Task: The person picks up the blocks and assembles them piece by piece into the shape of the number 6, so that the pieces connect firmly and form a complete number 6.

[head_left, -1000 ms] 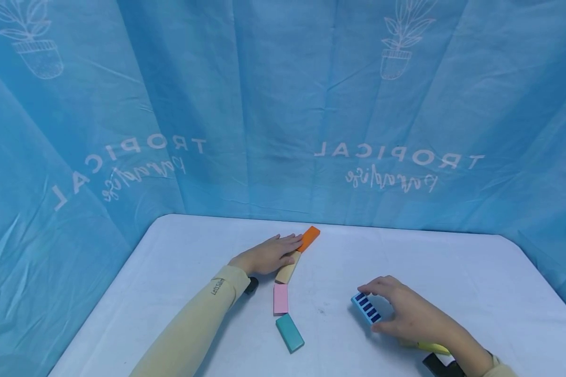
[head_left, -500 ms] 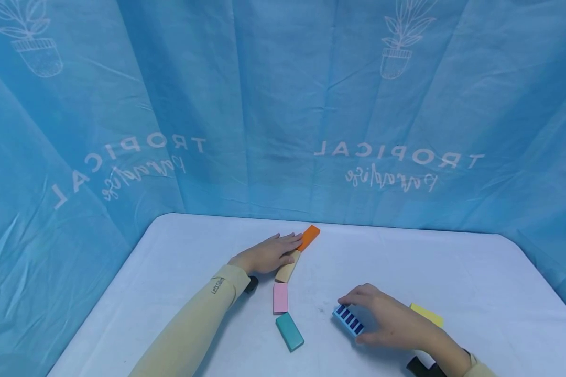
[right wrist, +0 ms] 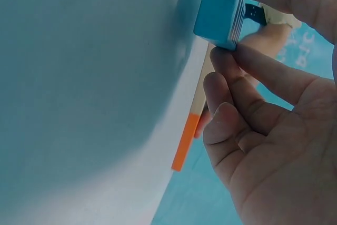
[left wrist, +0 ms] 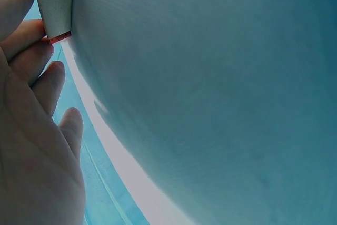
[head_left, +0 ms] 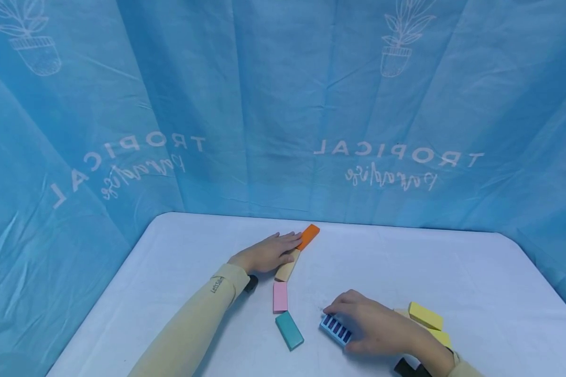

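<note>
In the head view my left hand [head_left: 269, 253] lies with fairly straight fingers over the joint of an orange block [head_left: 310, 235] and a natural wood block [head_left: 285, 271]. The left wrist view shows its fingertips against the side of the wood block [left wrist: 55, 3]. A pink block [head_left: 280, 297] and a teal block [head_left: 290, 331] continue this line toward the front. To the right of the teal block, my right hand [head_left: 377, 324] pinches a light blue block [head_left: 335, 330] with dark stripes between thumb and fingers. In the right wrist view that block [right wrist: 217, 11] is seen end-on.
Behind my right wrist lie a yellow block [head_left: 425, 315] and a second yellow block [head_left: 439, 338], partly hidden by the forearm. A white cloth covers the table [head_left: 207, 235]. Blue printed curtains [head_left: 283, 104] hang along its back and sides.
My right hand has moved left and slightly toward the front with the striped blue block, nearing the teal one. The yellow blocks have come into view behind it. The left hand stays put.
</note>
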